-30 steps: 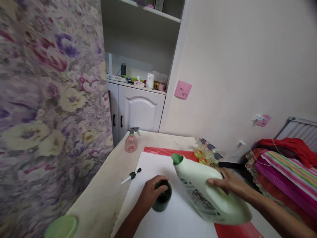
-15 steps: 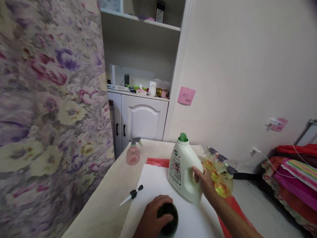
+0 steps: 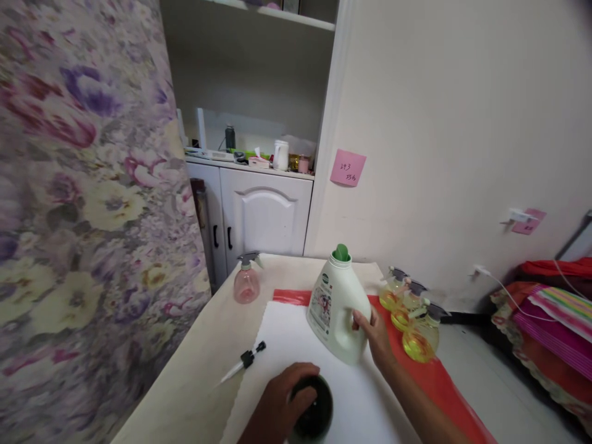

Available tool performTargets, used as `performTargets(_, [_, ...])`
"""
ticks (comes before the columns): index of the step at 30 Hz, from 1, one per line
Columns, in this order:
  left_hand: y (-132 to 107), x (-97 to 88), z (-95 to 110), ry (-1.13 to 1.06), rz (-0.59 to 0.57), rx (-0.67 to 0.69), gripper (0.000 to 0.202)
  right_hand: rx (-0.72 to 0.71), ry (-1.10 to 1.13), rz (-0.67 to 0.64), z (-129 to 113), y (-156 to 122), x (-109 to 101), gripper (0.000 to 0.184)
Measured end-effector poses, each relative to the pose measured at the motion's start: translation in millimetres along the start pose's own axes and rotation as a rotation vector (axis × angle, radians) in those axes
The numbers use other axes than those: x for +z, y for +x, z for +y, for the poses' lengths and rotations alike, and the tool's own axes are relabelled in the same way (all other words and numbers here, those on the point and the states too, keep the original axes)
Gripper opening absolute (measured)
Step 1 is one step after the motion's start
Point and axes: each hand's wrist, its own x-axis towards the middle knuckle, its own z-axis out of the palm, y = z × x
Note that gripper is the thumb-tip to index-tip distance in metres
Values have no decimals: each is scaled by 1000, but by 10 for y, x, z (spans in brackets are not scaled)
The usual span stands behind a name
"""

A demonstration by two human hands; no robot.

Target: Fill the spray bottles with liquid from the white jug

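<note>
My right hand (image 3: 367, 330) grips the handle of a pale green laundry detergent jug (image 3: 337, 308). The jug has no cap on, and its green pouring spout (image 3: 341, 252) shows in the neck. It is nearly upright over a white sheet (image 3: 282, 327); whether its base touches the sheet I cannot tell. Low in the middle of the view, my left hand (image 3: 289, 394) is wrapped around a round dark green cup, probably the jug's cap (image 3: 319, 413), with its hollow side facing up and the thumb over its rim.
A black-topped dropper (image 3: 247, 359) lies left of the sheet. A pink spray bottle (image 3: 246, 283) stands at the back left. Three spray bottles with yellow liquid (image 3: 420, 339) stand on red plastic (image 3: 411, 382) at the right. A floral curtain (image 3: 102, 216) hangs left of the table.
The jug and my right hand have shifted a little to the left, leaving more of the yellow spray bottles in sight. My left hand keeps its hold on the cap. The view has tilted slightly down.
</note>
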Motion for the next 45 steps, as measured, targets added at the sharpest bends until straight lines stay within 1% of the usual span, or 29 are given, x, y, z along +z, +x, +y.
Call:
performTargets(2, [-2,-48,-1,7,56,-29,32,10,-9,47,-10,-142,-92,39])
performTargets(5, [17,-209,-68,65,225,-80,37,54,-32,168,43,-526,-238,45])
performTargets(6, [25,-285,-105,120,287,-98,37,72,-38,178,81,-686,-264,45])
performTargets(7, [30,-365,-146,211,325,-118,36,96,-44,164,128,-848,-270,45])
performTargets(8, [31,-444,-187,357,345,-153,38,121,-60,89,179,-1005,-250,46])
performTargets(10, [20,-580,-260,703,324,-250,42,109,-55,-147,281,-1273,-131,61])
performTargets(11, [9,-629,-289,803,308,-291,42,91,-40,-256,325,-1374,-39,72])
performTargets(12, [-6,-663,-312,877,288,-330,42,86,-21,-313,359,-1451,67,85])
performTargets(14, [-37,-688,-341,925,252,-383,41,101,21,-375,393,-1537,283,102])
performTargets(16, [-61,-678,-357,970,209,-418,39,130,16,-375,386,-1561,462,109])
performTargets(18, [-68,-661,-368,1011,176,-433,40,152,-8,-350,359,-1559,579,109])
performTargets(20, [-55,-652,-379,1046,161,-439,39,163,-39,-312,330,-1557,643,107])
performTargets(23, [-4,-657,-403,1085,161,-447,34,169,-83,-267,288,-1567,674,104])
performTargets(25, [38,-660,-425,1105,169,-447,31,168,-92,-255,250,-1580,647,103])
performTargets(27, [72,-656,-447,1124,181,-433,29,161,-97,-254,208,-1599,562,102])
performTargets(30, [98,-645,-470,1139,201,-405,27,135,-83,-251,175,-1660,330,102])
performTargets(34, [74,-632,-435,1129,223,-379,26,111,7,-184,246,-1811,-13,101])
performTargets(36, [34,-620,-377,1112,239,-361,26,138,37,-153,300,-1886,-122,101])
performTargets(38, [-21,-599,-292,1085,260,-340,27,154,69,-148,326,-1938,-177,100])
performTargets(41, [-114,-565,-132,1046,295,-309,32,153,34,-146,266,-1969,-206,98])
performTargets(43, [-163,-555,-21,950,350,-257,33,166,-60,-150,172,-1968,-223,97])
performTargets(45, [-199,-560,81,778,430,-178,34,179,-137,-169,73,-1963,-247,97])
